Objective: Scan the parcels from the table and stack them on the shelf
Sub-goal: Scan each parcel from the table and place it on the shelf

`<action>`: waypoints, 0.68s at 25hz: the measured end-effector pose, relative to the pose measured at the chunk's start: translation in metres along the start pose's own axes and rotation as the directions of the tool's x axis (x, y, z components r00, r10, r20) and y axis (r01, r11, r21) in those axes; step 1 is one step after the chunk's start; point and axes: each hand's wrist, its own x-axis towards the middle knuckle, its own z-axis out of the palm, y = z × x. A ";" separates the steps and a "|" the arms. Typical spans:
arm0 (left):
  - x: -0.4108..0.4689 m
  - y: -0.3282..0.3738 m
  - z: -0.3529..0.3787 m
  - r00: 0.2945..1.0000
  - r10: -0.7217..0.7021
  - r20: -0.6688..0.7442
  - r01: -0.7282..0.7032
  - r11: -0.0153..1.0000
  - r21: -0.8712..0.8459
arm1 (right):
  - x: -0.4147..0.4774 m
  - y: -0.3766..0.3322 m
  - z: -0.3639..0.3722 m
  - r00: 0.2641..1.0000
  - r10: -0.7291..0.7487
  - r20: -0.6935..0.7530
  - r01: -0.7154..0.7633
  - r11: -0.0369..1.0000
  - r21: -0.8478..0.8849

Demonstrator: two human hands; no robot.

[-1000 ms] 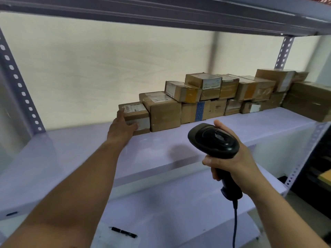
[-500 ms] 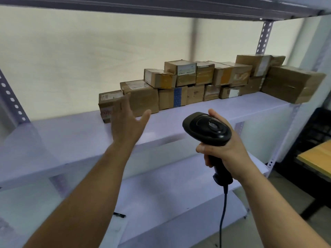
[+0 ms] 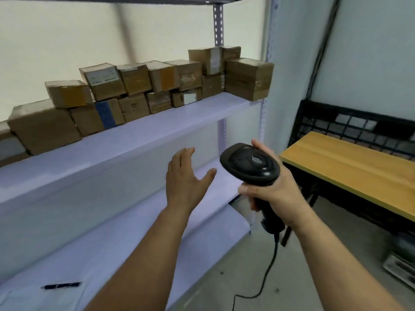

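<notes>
I see the parcels (image 3: 139,86) as brown taped cardboard boxes, some with white labels and one with a blue band. They are stacked two high along the back of the upper shelf (image 3: 157,122). My left grip (image 3: 186,176) hangs empty below it, fingers spread. My right grip (image 3: 269,189) wraps the black scanner (image 3: 249,163) near the wooden worktop (image 3: 348,167).

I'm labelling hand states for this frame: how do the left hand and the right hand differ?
The left hand is open, fingers straight and thumb spread, holding nothing; the right hand is curled round the handle of the black scanner. The left hand is in front of the shelf, while the right hand is closer to the wooden table. Shared: both are bare, and neither touches the parcels.
</notes>
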 end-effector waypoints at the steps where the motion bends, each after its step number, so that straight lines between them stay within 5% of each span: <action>1: -0.002 0.018 0.019 0.999 0.021 0.024 -0.021 1.000 -0.011 | -0.006 0.002 -0.022 1.000 -0.003 -0.031 0.003 1.000 -0.001; 8: -0.023 0.139 0.144 0.974 0.160 0.162 -0.132 0.976 -0.174 | -0.056 0.012 -0.169 0.978 -0.032 -0.208 0.012 0.995 -0.096; 17: -0.034 0.273 0.267 0.857 0.411 0.310 -0.290 0.883 -0.368 | -0.110 0.006 -0.303 0.880 -0.061 -0.471 -0.049 0.974 -0.219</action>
